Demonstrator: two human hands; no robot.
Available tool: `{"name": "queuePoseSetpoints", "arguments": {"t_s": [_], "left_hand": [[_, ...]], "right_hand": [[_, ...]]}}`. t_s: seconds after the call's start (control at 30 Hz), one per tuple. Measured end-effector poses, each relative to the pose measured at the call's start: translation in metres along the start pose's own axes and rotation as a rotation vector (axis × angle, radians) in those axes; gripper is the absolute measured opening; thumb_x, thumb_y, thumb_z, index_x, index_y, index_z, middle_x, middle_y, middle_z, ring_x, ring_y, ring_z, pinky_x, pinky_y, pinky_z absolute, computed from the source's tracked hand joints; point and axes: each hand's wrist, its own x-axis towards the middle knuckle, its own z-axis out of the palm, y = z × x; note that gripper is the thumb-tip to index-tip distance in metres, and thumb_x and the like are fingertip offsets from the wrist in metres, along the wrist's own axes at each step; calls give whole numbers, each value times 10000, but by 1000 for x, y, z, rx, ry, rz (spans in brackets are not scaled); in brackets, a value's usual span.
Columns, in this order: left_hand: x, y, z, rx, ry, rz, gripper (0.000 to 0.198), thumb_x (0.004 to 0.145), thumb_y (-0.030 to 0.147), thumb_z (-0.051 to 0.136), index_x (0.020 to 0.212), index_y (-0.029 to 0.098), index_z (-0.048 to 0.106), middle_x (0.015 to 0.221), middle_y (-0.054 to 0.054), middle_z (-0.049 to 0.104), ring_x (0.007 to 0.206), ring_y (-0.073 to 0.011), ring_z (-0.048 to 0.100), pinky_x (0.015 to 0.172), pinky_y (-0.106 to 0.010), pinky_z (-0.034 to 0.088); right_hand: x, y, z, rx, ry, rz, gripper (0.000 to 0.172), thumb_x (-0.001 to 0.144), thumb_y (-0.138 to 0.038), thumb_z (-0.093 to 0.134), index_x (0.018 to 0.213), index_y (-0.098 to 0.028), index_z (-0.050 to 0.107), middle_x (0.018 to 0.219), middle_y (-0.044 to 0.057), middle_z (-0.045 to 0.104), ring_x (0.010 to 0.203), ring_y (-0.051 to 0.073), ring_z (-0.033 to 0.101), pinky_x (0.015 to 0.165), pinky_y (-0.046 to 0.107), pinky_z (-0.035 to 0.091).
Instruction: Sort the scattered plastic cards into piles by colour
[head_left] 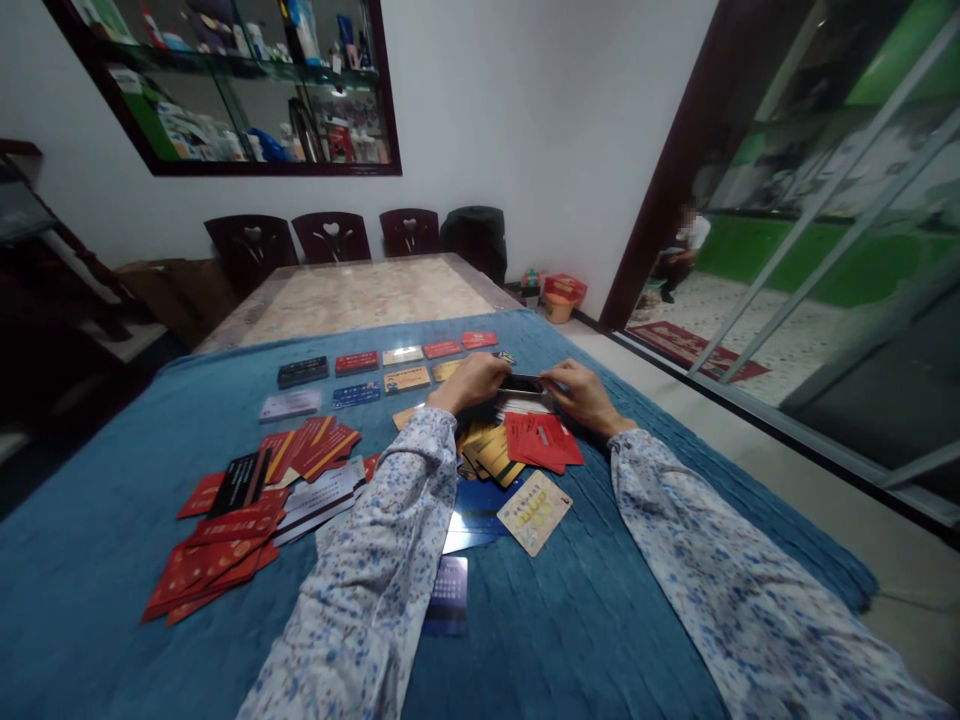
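My left hand point(474, 382) and my right hand point(583, 396) are closed on opposite ends of a dark stack of cards point(523, 383) with a pale edge. Under it lie white cards point(517, 404), partly covered. Nearer to me are a loose heap of gold cards point(493, 452), several red cards point(541, 440), a cream card point(535, 512) and blue cards point(480, 497). Beyond my left hand, sorted piles stand in rows, among them black cards point(302, 371), red cards point(356, 362) and a yellow-orange pile point(406, 379). My left forearm hides part of the heap.
A blue cloth point(600, 620) covers the near table. Loose red cards point(217, 560) and silver cards point(322, 495) lie at the left. Behind are a marble-patterned tabletop point(367, 290) and dark chairs point(330, 235). A person point(679, 245) sits beyond the doorway at right.
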Motion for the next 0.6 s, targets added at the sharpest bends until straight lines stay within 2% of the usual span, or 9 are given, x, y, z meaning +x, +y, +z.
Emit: {"name": "queuePoseSetpoints", "arguments": {"t_s": [0.13,0.23,0.33,0.43,0.6], "left_hand": [[0,1,1,-7,2,-17,261,893,145,561,971,183,807,1007,-116,802,953,-226,732,868,-279,519],[1,0,4,-13,12,-20,291,894,129,556,1044,190,798,1049,-115,799,987,-232,735,886,-285,528],[2,-1,10,-6,50,-22,359,899,97,530,1140,208,772,1122,-103,787,1047,-230,729,920,-295,539],[2,-1,16,-11,79,-5,374,882,77,540,1158,212,754,1133,-95,782,1061,-233,723,942,-309,551],[0,2,22,-14,106,-26,357,891,86,536,1188,197,702,1088,-112,776,1044,-258,723,938,-346,555]], "right_hand": [[0,-1,1,-18,2,32,363,1015,-350,508,1162,-185,796,996,147,730,956,273,663,882,409,547],[0,1,2,-30,13,21,359,1017,-334,503,1204,-194,776,1006,142,729,957,274,662,879,412,546],[-1,2,5,-18,85,-25,336,1008,-302,513,1230,-212,749,974,116,721,924,264,660,861,409,552],[-2,4,7,-10,148,-63,299,979,-256,548,1208,-211,734,928,98,704,869,252,649,822,388,554],[-5,5,7,-61,99,-63,293,957,-204,540,1194,-209,713,929,101,700,855,252,635,810,371,537]]}}
